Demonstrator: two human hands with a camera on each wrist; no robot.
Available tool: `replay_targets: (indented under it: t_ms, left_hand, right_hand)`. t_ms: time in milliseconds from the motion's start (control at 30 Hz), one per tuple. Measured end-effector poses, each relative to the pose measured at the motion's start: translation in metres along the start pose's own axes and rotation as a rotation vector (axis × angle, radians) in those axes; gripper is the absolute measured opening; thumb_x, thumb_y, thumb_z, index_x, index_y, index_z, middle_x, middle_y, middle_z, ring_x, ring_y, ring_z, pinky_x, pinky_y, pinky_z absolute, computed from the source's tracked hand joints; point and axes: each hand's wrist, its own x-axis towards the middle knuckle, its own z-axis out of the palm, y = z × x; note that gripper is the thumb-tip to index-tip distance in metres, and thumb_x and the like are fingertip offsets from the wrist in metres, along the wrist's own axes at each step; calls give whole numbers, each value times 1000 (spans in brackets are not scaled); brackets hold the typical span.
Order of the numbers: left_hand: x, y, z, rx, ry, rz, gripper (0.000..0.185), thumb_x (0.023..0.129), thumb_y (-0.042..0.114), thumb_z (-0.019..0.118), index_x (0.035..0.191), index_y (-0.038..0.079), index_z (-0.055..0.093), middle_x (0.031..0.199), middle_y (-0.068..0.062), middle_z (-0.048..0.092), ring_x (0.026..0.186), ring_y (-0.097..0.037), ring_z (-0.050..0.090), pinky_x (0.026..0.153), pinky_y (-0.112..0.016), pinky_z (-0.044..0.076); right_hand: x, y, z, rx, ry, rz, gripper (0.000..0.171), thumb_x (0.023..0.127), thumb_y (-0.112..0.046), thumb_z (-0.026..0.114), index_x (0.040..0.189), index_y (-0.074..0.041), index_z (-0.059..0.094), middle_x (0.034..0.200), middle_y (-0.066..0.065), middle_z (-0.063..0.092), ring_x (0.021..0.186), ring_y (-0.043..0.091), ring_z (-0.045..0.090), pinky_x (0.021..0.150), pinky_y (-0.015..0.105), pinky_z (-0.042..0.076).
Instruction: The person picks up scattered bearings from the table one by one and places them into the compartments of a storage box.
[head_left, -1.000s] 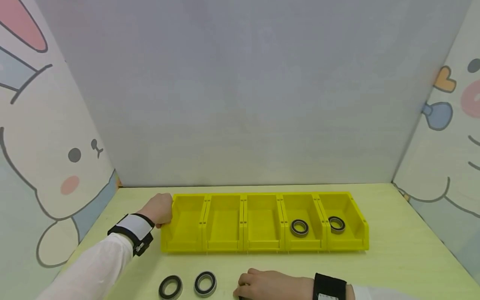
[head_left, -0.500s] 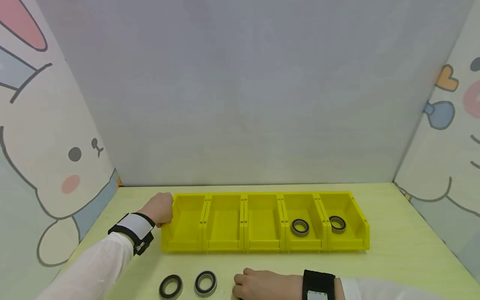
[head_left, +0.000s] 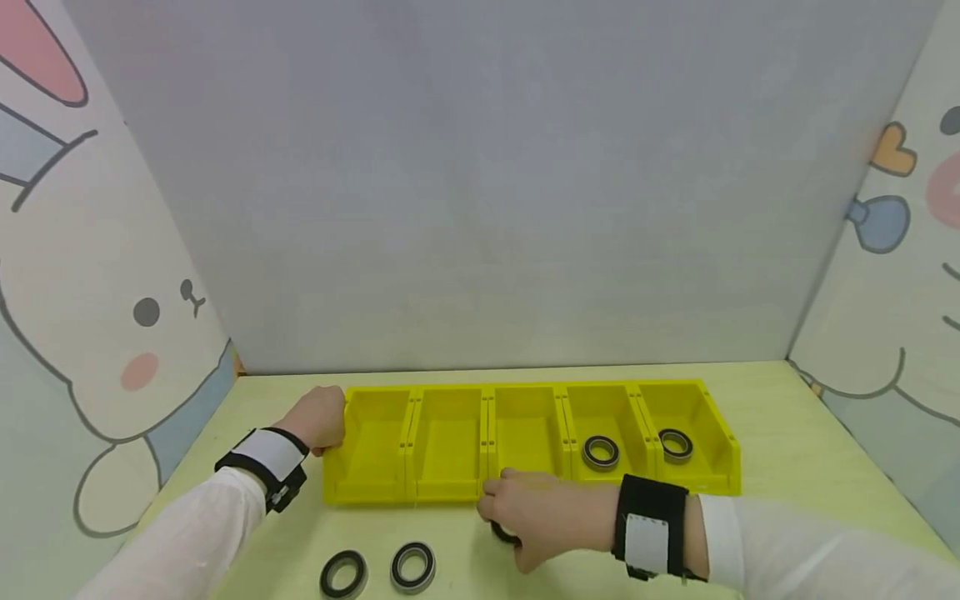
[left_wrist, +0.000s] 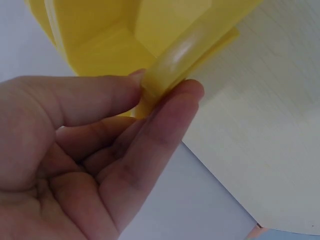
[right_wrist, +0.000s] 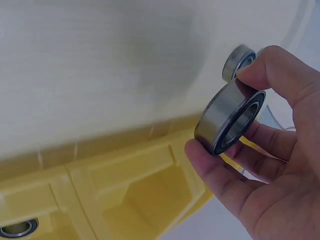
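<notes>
My right grip (head_left: pixel 536 508), lifted forward from the near part of the pale yellow worktop (head_left: pixel 810 442), holds a round black-and-silver metal bearing (right_wrist: pixel 220 112) tilted between thumb and fingers, well in front of me at a row of five joined yellow plastic bins (head_left: pixel 447 492). Half a second earlier, this grip is low at the bottom of the head view; now it shows near the third bin (head_left: pixel 525 417) from the left, the bearing raised off the worktop but short of that bin's front wall. For the work in hand, I judge the pick-up done and the placing not. My left grip (head_left: pixel 315 417) is unchanged, pinching the side wall of the leftmost bin (head_left: pixel 371 492), which I take to be steadying the row. Two matching bearings lie flat on the worktop before the row: a left loose bearing (head_left: pixel 342 556) and, beside it but apart, a right loose bearing (head_left: pixel 412 549). At the row's right end, one bearing (head_left: pixel 588 455) lies in the fourth bin (head_left: pixel 600 408) and another bearing (head_left: pixel 678 459) in the fifth bin (head_left: pixel 675 408).
</notes>
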Motion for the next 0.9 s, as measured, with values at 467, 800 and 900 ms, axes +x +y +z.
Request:
replay_targets:
  t_ms: [467, 800, 900]
  left_hand:
    - [2, 0, 1, -17, -15, -32, 15, 77, -8, 60, 89, -4, 53, 68, -11, 53, 51, -19, 55, 43, -21, 46]
    - [0, 4, 0, -7, -11, -18, 14, 75, -10, 58, 86, -3, 53, 65, -10, 53, 48, -18, 54, 41, -20, 44]
    - [2, 3, 0, -7, -14, -21, 14, 75, -10, 58, 86, -3, 53, 65, -10, 53, 48, -18, 53, 41, -20, 43]
  right_hand:
    - [12, 59, -8, 52, 49, 253, 33, 74, -20, 75, 101, -12, 57, 87, -4, 49, 76, 14, 45, 64, 21, 42]
    - [23, 83, 11, 36, 51, 335, 37, 73, -22, 78, 103, -11, 60, 88, -2, 51, 78, 14, 47, 65, 21, 45]
    - [24, 86, 17, 45, 47, 343, 38, 72, -22, 79, 104, -11, 61, 89, -2, 52, 78, 14, 47, 65, 21, 45]
